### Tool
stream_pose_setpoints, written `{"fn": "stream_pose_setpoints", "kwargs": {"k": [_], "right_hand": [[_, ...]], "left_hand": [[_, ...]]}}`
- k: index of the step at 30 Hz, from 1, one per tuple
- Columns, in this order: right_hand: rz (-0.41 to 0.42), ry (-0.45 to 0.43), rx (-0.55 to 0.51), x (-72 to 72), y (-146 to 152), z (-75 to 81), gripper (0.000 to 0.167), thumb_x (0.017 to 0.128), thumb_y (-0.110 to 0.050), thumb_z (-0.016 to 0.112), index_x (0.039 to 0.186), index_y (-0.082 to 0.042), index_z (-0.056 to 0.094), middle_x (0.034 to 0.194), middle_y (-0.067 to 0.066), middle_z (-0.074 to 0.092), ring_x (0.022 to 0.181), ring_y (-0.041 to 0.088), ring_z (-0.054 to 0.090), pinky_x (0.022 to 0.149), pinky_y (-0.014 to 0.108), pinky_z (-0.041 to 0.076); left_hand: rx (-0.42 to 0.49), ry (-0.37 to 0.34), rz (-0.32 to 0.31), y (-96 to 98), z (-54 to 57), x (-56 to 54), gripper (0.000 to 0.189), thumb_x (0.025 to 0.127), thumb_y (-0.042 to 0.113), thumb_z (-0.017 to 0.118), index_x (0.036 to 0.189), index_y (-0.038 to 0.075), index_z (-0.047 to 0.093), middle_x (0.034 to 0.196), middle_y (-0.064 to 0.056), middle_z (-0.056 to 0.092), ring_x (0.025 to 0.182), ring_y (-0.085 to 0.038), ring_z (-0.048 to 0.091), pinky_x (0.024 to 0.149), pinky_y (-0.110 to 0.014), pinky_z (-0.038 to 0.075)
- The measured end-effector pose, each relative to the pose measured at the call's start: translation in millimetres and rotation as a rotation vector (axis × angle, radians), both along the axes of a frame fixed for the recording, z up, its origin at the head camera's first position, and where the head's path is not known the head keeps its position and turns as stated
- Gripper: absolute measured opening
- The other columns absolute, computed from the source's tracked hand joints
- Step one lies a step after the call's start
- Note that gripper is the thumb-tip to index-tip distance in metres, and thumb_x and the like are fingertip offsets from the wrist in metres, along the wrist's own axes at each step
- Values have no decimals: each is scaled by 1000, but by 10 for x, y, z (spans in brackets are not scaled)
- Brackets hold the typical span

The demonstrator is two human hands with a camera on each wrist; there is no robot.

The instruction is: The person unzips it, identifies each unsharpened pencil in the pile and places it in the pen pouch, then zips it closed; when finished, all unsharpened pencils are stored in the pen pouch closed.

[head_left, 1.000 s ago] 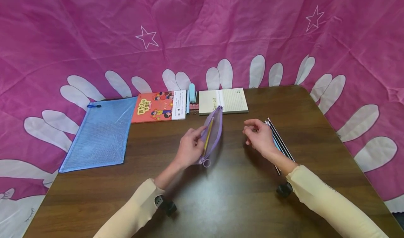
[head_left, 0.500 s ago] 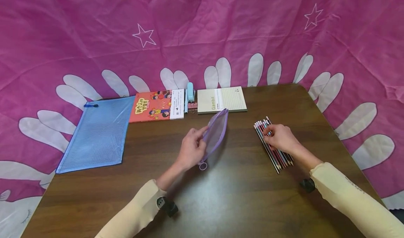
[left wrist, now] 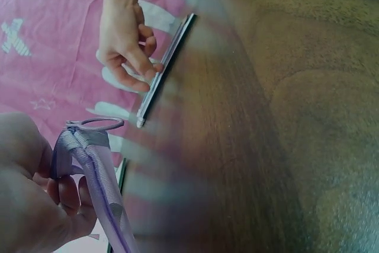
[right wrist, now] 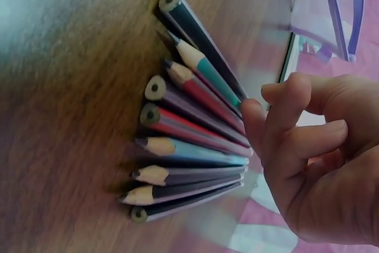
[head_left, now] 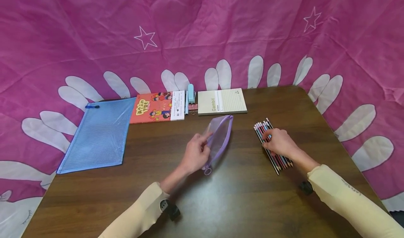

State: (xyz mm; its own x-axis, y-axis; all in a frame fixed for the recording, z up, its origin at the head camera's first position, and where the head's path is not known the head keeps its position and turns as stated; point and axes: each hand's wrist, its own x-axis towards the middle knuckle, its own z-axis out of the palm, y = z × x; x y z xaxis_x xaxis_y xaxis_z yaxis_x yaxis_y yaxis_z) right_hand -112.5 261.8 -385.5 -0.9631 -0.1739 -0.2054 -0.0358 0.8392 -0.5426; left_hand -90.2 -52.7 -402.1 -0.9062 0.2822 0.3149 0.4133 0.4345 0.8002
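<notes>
My left hand (head_left: 196, 153) grips the side of a translucent purple zip pencil pouch (head_left: 219, 135), which stands tilted with its mouth apart. A ring pull (left wrist: 102, 124) hangs at the pouch's near end, above my fingers in the left wrist view. My right hand (head_left: 280, 142) is over a row of several pencils (right wrist: 195, 146) at the right, thumb and forefinger apart, fingertips at the pencils. Some pencils are sharpened and some have flat, unsharpened ends; their colours include black, red, green and light blue. My right hand covers part of the row in the head view.
A blue mesh zip folder (head_left: 98, 136) lies at the left. Along the back are a red book (head_left: 154, 106), a light blue stapler (head_left: 190, 93) with small stationery beside it, and a notebook (head_left: 231, 101). A pink cloth (head_left: 189, 27) hangs behind the wooden table (head_left: 240, 199).
My right hand has moved from between the pouch and pencils to over the pencils. The yellow pencil seen in the pouch has dropped out of sight. The pouch has shifted slightly right and nearer.
</notes>
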Motion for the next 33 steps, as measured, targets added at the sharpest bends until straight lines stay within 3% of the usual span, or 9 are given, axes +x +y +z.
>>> {"fn": "stream_pose_setpoints", "kwargs": {"k": [10,14,23,33], "right_hand": [[-19,-38,62,-1,-106,-24,30,86,-11,70,112,1,63,65,6,61,48,15,61,50,36,49],[-24,-23,107,3,-152,-27,32,85,-12,70,114,1,63,64,5,62,47,14,61,51,37,49],[-7,-3,182,-9,-233,-46,37,86,-12,71,119,2,62,79,11,63,47,14,60,52,40,48],[-1,16,183,-35,-238,-66,38,82,-11,70,118,-1,64,90,19,65,54,19,59,48,38,46]], "left_hand": [[-1,-24,-24,7,-18,28,52,81,-11,54,132,-8,59,85,-13,51,67,-15,50,51,-24,49],[0,-33,-29,10,-20,37,52,81,-11,54,133,-8,59,85,-13,51,67,-16,51,51,-25,50],[-1,-39,-32,24,-19,44,53,80,-11,54,133,-7,59,85,-12,51,68,-16,51,53,-25,51],[-15,-28,-34,24,-25,40,52,80,-10,54,132,-7,60,84,-11,51,68,-14,49,54,-24,49]]}}
